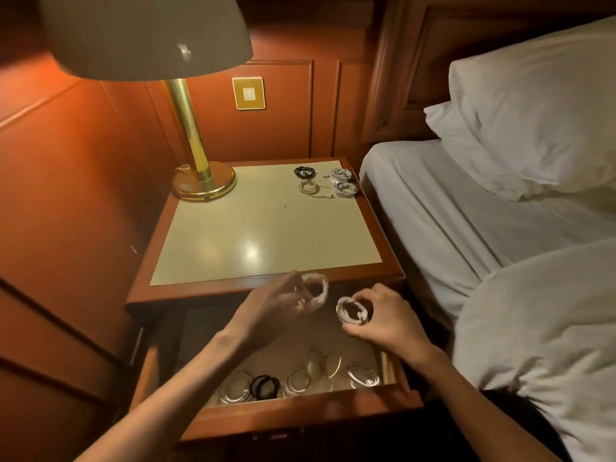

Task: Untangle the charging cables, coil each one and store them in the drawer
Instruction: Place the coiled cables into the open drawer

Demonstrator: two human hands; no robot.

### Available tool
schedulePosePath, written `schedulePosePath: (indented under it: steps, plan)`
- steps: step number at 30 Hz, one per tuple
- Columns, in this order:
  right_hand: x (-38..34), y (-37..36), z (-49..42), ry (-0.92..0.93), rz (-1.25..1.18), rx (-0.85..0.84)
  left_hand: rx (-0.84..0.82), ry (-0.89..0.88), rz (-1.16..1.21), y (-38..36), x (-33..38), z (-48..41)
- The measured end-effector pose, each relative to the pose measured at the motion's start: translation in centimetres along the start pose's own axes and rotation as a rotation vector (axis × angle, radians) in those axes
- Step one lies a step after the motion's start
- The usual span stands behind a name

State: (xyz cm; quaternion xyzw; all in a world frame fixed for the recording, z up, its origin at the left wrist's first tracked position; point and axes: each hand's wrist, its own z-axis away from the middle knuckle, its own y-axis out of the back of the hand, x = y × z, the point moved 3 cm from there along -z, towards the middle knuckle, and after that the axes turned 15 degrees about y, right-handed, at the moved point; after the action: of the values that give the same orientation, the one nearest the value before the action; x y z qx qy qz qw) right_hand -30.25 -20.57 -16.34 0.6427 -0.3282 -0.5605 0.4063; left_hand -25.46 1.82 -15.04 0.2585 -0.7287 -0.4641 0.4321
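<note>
Cable coil (324,291) blurred in left hand (274,305).

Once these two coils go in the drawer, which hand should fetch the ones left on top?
Probably the right hand: the four remaining coils sit at the nightstand's far right corner, on its side. The left hand would have to reach across.

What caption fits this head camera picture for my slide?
Left hand holds a blurred white coil, right hand a second white coil, over an open drawer.
</note>
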Motion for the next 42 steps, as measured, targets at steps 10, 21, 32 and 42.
schedulePosePath:
  steps: [10,21,32,42]
  plan:
    - [-0.9,-6.3,-0.6,0.003,0.417,-0.329,-0.323,0.093,-0.278,-9.1,-2.9,0.8]
    - [0.1,-7.3,-1.6,0.003,0.393,-0.410,-0.441,0.136,0.015,-11.6,-3.1,0.8]
    - [-0.8,-6.9,-1.1,0.037,0.252,-0.435,-0.417,0.670,0.133,-12.6,-1.6,2.9]
    - [0.2,-7.2,0.1,0.112,0.014,-0.537,-0.557,0.606,0.134,-13.7,-1.8,3.1]
